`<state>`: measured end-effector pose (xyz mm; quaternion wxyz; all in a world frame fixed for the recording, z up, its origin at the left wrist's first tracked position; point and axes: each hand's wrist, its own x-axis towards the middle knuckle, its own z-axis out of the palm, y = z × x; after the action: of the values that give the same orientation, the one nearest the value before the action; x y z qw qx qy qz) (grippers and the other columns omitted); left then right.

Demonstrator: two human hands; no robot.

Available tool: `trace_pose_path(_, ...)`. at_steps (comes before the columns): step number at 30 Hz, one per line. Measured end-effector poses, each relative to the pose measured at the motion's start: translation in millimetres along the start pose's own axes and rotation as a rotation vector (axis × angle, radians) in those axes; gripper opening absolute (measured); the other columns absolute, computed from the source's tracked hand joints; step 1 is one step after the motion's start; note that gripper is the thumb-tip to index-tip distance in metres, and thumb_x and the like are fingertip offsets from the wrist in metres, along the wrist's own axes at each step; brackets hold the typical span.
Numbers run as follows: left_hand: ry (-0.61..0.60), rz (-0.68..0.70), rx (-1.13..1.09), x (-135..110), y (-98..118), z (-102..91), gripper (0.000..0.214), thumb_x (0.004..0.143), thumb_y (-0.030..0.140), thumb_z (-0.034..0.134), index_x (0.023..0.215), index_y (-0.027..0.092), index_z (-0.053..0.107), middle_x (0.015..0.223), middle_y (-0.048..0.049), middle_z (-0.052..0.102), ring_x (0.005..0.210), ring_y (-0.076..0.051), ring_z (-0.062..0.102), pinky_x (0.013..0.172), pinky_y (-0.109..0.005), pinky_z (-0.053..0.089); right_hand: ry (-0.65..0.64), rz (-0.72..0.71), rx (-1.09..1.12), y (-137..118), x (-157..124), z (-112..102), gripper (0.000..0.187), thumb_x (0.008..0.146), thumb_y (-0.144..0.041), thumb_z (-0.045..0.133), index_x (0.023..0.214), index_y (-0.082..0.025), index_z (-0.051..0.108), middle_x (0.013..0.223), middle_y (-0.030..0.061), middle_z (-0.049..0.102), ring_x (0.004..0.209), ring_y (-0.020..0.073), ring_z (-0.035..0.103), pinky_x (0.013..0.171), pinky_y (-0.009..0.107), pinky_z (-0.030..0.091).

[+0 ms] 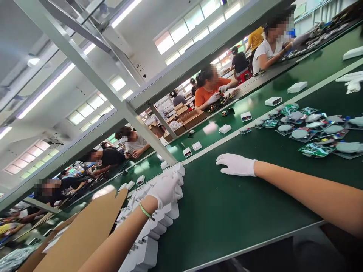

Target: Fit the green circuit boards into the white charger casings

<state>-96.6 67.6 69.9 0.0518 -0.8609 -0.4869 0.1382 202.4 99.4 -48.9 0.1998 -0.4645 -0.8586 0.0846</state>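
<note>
White plug-in charger casings (149, 253) with metal pins stand packed in slanting rows at the left of the green work surface. Over the far part of these rows is my left hand (166, 190), in a white glove, its fingers closed down around a charger casing; the fingertips are partly hidden. My right hand (236, 165), gloved too, holds nothing. Its fingers reach out to the left, slightly apart, low over the green table (227, 204). Several green circuit boards with grey-white lumps (316, 148) lie in a heap beyond my right forearm.
A conveyor belt (210, 130) runs past the table's far side, carrying scattered white casings (225, 129). An open cardboard box (85, 230) stands at the lower left. A metal frame post (150, 136) rises by the rows. Co-workers (208, 88) sit across the belt. White gloves (353, 81) lie at right.
</note>
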Motion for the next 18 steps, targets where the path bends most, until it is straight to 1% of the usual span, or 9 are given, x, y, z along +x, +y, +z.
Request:
trace_pose_path(2, 0.051, -0.006, 0.034, 2.8, 6.1, 5.2, 0.035, 0.059, 0.021, 0.068, 0.093, 0.022, 0.062, 0.103, -0.0084, 0.062, 0.092, -0.029, 0.060, 0.082, -0.041, 0.050, 0.002, 0.017, 0.009, -1.3, -2.7, -4.0, 0.042, 0.085, -0.029, 0.051, 0.120, -0.009, 0.064, 0.130, 0.0175, 0.057, 0.118, 0.0336, 0.055, 0.103, 0.044, 0.041)
trace_pose_path(6, 0.150, 0.008, 0.071, 5.2, 19.7, 12.2, 0.028, 0.056, 0.016, 0.065, 0.083, 0.022, 0.062, 0.088, -0.0058, 0.062, 0.083, -0.028, 0.061, 0.076, -0.041, 0.051, 0.006, 0.054, 0.023, -2.1, -3.7, -9.8, 0.038, 0.086, -0.030, 0.054, 0.118, -0.014, 0.065, 0.128, 0.0128, 0.059, 0.116, 0.0274, 0.056, 0.103, 0.037, 0.042)
trace_pose_path(8, 0.202, 0.032, 0.060, 3.4, 32.4, 15.3, 0.026, 0.057, 0.016, 0.065, 0.083, 0.021, 0.061, 0.086, -0.0065, 0.062, 0.082, -0.029, 0.061, 0.077, -0.043, 0.051, 0.016, 0.101, 0.023, 1.0, -1.6, -10.9, 0.036, 0.087, -0.031, 0.055, 0.118, -0.015, 0.064, 0.126, 0.0116, 0.060, 0.115, 0.0252, 0.056, 0.101, 0.037, 0.042)
trace_pose_path(9, 0.230, 0.050, 0.050, 1.5, 41.5, 17.5, 0.026, 0.061, 0.019, 0.064, 0.087, 0.021, 0.060, 0.089, -0.0077, 0.061, 0.085, -0.029, 0.061, 0.079, -0.044, 0.050, 0.029, 0.136, 0.021, 3.8, -0.3, -11.3, 0.036, 0.087, -0.032, 0.056, 0.119, -0.015, 0.062, 0.126, 0.0114, 0.059, 0.115, 0.0248, 0.056, 0.100, 0.039, 0.043)
trace_pose_path(11, 0.301, 0.082, -0.033, -3.4, 65.2, 24.0, 0.029, 0.071, 0.027, 0.061, 0.098, 0.019, 0.057, 0.097, -0.0101, 0.060, 0.091, -0.027, 0.061, 0.084, -0.042, 0.050, 0.073, 0.226, 0.006, 11.7, 1.9, -12.2, 0.037, 0.089, -0.033, 0.057, 0.121, -0.015, 0.058, 0.126, 0.0112, 0.058, 0.116, 0.0251, 0.054, 0.099, 0.044, 0.043)
trace_pose_path(14, 0.404, 0.118, -0.288, -6.9, 105.8, 37.5, 0.034, 0.078, 0.034, 0.055, 0.108, 0.017, 0.050, 0.104, -0.0111, 0.057, 0.093, -0.024, 0.060, 0.086, -0.039, 0.051, 0.161, 0.404, -0.044, 29.0, 2.2, -15.2, 0.038, 0.090, -0.033, 0.057, 0.124, -0.017, 0.054, 0.129, 0.0109, 0.054, 0.118, 0.0263, 0.051, 0.097, 0.049, 0.043)
trace_pose_path(16, 0.418, 0.108, -0.391, -3.3, 126.0, 45.8, 0.042, 0.079, 0.033, 0.055, 0.117, 0.016, 0.047, 0.111, -0.0130, 0.055, 0.100, -0.024, 0.059, 0.091, -0.040, 0.049, 0.220, 0.546, -0.096, 43.7, 0.6, -18.3, 0.037, 0.091, -0.033, 0.056, 0.125, -0.018, 0.052, 0.131, 0.0109, 0.051, 0.117, 0.0265, 0.051, 0.096, 0.049, 0.044)
trace_pose_path(18, 0.383, 0.075, -0.409, 3.4, 135.4, 51.8, 0.046, 0.080, 0.034, 0.055, 0.121, 0.014, 0.047, 0.114, -0.0144, 0.054, 0.104, -0.025, 0.058, 0.094, -0.041, 0.048, 0.267, 0.682, -0.161, 60.4, -1.4, -22.3, 0.037, 0.092, -0.032, 0.054, 0.127, -0.018, 0.051, 0.133, 0.0114, 0.049, 0.116, 0.0263, 0.052, 0.095, 0.048, 0.045)
